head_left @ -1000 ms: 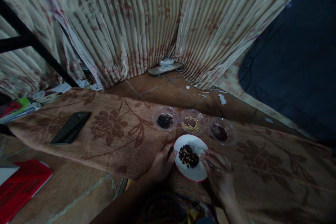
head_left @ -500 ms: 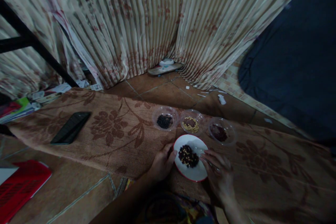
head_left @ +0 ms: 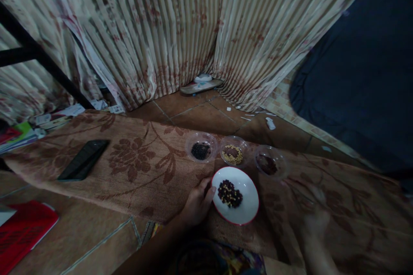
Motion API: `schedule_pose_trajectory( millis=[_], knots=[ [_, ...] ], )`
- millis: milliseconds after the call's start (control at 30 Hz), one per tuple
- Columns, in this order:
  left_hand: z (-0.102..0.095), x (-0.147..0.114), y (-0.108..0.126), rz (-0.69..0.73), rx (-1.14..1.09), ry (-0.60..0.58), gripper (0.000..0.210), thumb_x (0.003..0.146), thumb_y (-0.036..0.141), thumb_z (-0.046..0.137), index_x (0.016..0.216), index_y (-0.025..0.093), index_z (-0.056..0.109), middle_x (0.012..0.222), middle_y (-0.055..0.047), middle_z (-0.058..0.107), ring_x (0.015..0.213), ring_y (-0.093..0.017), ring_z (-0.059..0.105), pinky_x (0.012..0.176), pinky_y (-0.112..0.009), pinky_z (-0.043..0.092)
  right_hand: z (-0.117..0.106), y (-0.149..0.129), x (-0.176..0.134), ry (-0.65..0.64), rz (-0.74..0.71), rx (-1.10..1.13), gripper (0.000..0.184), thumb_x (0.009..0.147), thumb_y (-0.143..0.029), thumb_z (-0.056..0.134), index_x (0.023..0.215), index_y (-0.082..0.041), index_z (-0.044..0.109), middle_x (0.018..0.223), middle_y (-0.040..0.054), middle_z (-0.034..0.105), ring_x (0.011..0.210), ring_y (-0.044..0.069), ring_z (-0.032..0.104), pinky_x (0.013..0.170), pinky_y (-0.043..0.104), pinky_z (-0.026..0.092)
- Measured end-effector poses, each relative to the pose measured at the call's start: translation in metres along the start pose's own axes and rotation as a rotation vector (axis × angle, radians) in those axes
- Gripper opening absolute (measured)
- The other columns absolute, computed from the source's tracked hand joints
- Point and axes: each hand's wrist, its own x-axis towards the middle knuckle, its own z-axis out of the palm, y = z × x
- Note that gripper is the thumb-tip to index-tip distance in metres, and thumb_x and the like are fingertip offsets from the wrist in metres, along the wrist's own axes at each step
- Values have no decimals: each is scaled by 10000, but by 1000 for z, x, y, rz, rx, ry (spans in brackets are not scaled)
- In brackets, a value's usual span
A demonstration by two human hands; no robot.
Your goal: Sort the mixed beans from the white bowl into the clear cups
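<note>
A white plate (head_left: 245, 206) with a red rim bears a heap of mixed dark and yellow beans (head_left: 229, 194). My left hand (head_left: 198, 202) is closed on the plate's left rim, thumb on top. Right of the plate, my right hand (head_left: 311, 208) is smeared by motion over the cloth; its fingers are pinched on a thin implement, apparently tweezers (head_left: 305, 198). Beyond the plate stand three clear plastic cups in a row: one with black beans (head_left: 200, 151), one with yellow beans (head_left: 232, 155), one with dark red beans (head_left: 267, 165).
A brown flowered cloth (head_left: 155, 189) covers the long narrow table. At its left lies a dark phone (head_left: 84, 160). Papers (head_left: 61, 114) are stacked at the far left. A skateboard (head_left: 201, 87) rests on the tiled floor by the striped curtain (head_left: 174, 30).
My right hand has left the plate and moved to the right, beside the red-bean cup, with the thin implement. The left hand keeps its hold on the plate's rim.
</note>
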Motion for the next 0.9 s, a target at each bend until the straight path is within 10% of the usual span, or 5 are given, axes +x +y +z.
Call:
schedule_pose_trajectory(
  millis=[233,600,900],
  knots=[
    [0,0,1,-9,-7,1,347,945,368,441,1228,203,556,1110,-40,705,981,-192,656,885,-288,494,0,26,9,147,136,-86,242,791,-373,684,834,-139,727,891,117,701,870,261,644,833,417,484],
    [-1,0,-1,-38,23,-29,362,947,391,427,1224,196,553,1066,-56,708,951,-202,655,884,-321,500,20,-37,-37,-356,225,276,187,841,-386,622,909,-250,732,1055,64,662,1005,215,596,848,377,494],
    [-2,0,2,-28,14,-25,359,946,390,427,1224,202,554,1035,-47,715,961,-203,658,896,-314,497,29,-38,-43,-375,121,244,190,854,-405,608,899,-267,730,1066,66,666,995,223,595,836,398,489]
  ],
)
